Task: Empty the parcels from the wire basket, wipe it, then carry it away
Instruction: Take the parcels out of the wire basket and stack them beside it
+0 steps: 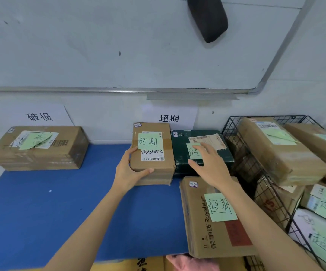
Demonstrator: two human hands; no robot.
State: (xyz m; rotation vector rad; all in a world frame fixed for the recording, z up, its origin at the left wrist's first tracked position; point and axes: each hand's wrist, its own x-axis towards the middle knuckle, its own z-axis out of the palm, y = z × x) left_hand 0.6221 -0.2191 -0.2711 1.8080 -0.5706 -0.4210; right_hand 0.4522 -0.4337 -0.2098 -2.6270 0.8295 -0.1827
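Furthest left, a brown cardboard box point(39, 151) with a pale green sticky note on its lid sits on the blue table mat point(50, 208), against the wall below a white paper sign point(39, 116) printed 破损. Well apart from it, near the middle, the left hand point(128, 170) grips the near left corner of a smaller brown cardboard parcel point(154, 169): the thumb lies across the front face and the fingers curl round the left edge. That parcel carries a green note and a white shipping label, and stands under a second white paper sign point(169, 118) reading 超期.

Touching its right side lies a dark green box point(181, 151). The right hand point(210, 165) is spread over this box's lid with straight, parted fingers, holding nothing; whether the fingertips touch the green note there cannot be told. Nearer the camera, under the right forearm, lies a large brown carton point(197, 222) printed Royalstar, also bearing a green note.

At the far right stands the black wire basket point(246, 167), close against the dark green box, with several cardboard parcels point(281, 155) stacked and tilted inside it. Above, a whiteboard point(119, 45) hangs on the wall, with a black eraser point(207, 18) near its top.
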